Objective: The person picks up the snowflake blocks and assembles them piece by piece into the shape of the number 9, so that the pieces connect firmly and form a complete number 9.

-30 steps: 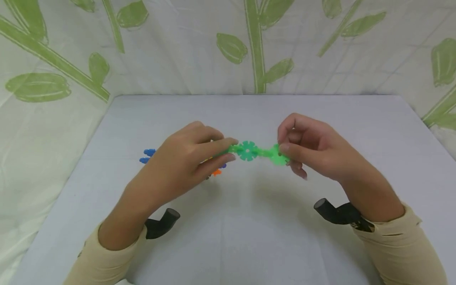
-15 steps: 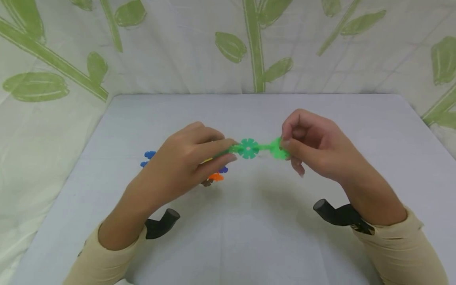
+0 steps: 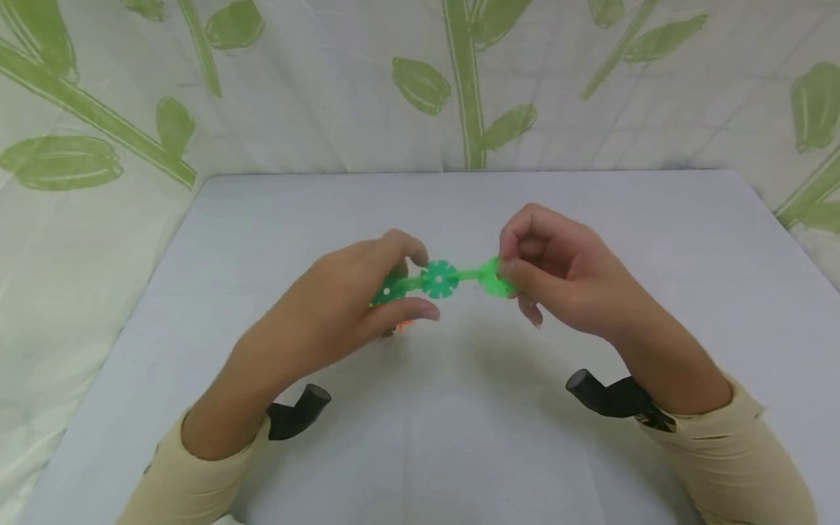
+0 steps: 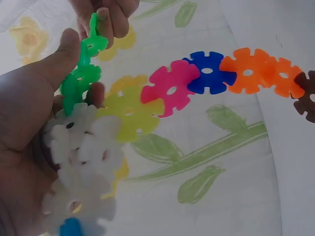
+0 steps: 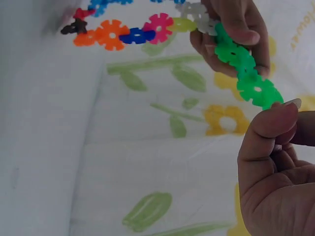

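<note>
A chain of interlocking flower-shaped plastic discs (image 3: 439,289) hangs between my hands, above the table. My right hand (image 3: 567,277) pinches the bright green end disc (image 3: 491,277) between thumb and index finger. My left hand (image 3: 328,299) is curled loosely round the chain near darker green discs, thumb and index finger spread apart. In the left wrist view, white discs (image 4: 74,125) lie against the left palm. From them branches a row with a yellow disc (image 4: 130,115), a pink disc (image 4: 167,81), a blue disc (image 4: 211,81), orange discs and a brown one.
A white-covered table (image 3: 499,437) lies beneath both hands. Behind it hangs a pale cloth (image 3: 328,95) printed with green leaves. Each wrist carries a black camera mount, the left mount (image 3: 298,412) and the right mount (image 3: 610,394).
The left thumb and index finger have parted, showing more dark green discs between them. After a slight shift right, the right hand has moved back left with the bright green end.
</note>
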A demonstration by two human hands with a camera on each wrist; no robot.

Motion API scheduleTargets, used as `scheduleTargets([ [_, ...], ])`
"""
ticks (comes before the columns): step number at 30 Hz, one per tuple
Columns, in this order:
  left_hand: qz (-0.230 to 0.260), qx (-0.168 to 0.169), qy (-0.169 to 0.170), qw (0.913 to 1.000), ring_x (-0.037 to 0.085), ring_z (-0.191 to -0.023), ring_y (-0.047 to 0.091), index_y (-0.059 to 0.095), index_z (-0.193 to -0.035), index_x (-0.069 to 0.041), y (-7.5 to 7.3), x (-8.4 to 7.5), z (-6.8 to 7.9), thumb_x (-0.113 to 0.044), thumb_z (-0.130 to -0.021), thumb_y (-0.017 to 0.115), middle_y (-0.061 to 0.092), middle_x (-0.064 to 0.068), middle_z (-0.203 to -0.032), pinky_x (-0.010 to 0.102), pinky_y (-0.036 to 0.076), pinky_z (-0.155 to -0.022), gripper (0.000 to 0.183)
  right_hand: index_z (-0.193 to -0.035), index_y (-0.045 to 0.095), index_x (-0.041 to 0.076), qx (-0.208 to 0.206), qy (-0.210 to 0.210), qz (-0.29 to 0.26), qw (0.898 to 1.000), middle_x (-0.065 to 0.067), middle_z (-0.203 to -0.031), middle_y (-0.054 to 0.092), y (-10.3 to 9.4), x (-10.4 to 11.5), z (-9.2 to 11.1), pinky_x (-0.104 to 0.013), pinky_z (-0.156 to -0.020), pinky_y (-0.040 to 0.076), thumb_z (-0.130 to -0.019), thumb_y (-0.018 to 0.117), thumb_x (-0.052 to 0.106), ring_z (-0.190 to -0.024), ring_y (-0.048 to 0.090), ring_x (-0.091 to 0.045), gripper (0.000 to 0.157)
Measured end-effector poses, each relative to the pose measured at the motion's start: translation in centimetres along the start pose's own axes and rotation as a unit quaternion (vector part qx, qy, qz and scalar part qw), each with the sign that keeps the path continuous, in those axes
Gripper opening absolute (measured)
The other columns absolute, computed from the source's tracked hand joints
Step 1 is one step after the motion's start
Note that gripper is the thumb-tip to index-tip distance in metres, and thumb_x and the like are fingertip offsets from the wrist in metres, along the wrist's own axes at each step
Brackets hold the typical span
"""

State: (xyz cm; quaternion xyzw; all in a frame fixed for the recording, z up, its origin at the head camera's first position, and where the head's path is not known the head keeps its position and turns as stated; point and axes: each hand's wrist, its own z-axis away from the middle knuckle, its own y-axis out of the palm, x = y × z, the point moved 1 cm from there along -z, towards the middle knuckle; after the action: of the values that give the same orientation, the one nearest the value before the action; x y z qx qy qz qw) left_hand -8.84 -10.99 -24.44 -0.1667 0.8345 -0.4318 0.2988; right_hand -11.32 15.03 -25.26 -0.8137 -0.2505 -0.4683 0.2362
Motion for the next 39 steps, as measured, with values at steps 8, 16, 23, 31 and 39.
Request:
scheduleTargets([
  [8,-0.064,-0.009,0.049,0.9967,0.004,-0.056,0.044,0.065,-0.118,-0.014,1.1,-0.3,-0.2,-0.04,-0.097,0.067,0.056,-0.009,-0.073,0.022,0.04,-0.051,0.034,-0.1,0.05,-0.001,0.014,0.028,0.01,0.999,-0.01,-0.073,0.054,0.7,0.1,0.1,-0.033,-0.041,0.04,-0.095,0.048,-0.016,-0.058,0.047,-0.021,0.016],
  [16,-0.138,-0.061,0.139,0.9787,0.009,-0.046,0.025,0.069,-0.099,-0.014,1.7,-0.8,-0.4,-0.021,-0.096,0.06,0.034,-0.006,-0.057,0.025,0.022,-0.041,0.011,-0.099,0.05,0.006,0.033,0.044,0.041,0.998,-0.007,-0.074,0.057,1.0,0.6,0.5,-0.034,-0.041,0.04,-0.095,0.049,-0.015,-0.056,0.047,-0.02,0.021],
  [23,-0.14,-0.043,0.148,0.978,0.01,-0.049,0.022,0.066,-0.097,-0.015,1.3,-1.1,0.0,-0.022,-0.1,0.061,0.031,-0.004,-0.058,0.025,0.021,-0.042,0.009,-0.098,0.05,0.006,0.044,0.046,0.034,0.997,-0.006,-0.075,0.059,1.4,0.7,0.5,-0.034,-0.04,0.041,-0.095,0.05,-0.016,-0.057,0.048,-0.02,0.022],
  [31,-0.157,-0.058,0.153,0.9738,0.011,-0.049,0.022,0.064,-0.099,-0.015,1.3,-1.2,0.0,-0.017,-0.096,0.067,0.03,-0.003,-0.058,0.025,0.021,-0.042,0.005,-0.098,0.05,0.004,0.013,0.03,0.031,0.999,-0.007,-0.075,0.058,2.1,0.5,0.4,-0.033,-0.041,0.043,-0.095,0.049,-0.015,-0.057,0.05,-0.021,0.02],
  [39,-0.117,0.022,0.012,0.9928,0.012,-0.066,0.052,0.058,-0.137,-0.014,-0.1,0.0,-0.1,-0.062,-0.08,0.075,0.061,-0.004,-0.082,0.028,0.046,-0.056,0.076,-0.1,0.05,-0.001,-0.028,0.029,0.021,0.999,-0.01,-0.07,0.053,1.5,0.6,0.3,-0.034,-0.042,0.047,-0.096,0.049,-0.014,-0.052,0.05,-0.022,0.014],
])
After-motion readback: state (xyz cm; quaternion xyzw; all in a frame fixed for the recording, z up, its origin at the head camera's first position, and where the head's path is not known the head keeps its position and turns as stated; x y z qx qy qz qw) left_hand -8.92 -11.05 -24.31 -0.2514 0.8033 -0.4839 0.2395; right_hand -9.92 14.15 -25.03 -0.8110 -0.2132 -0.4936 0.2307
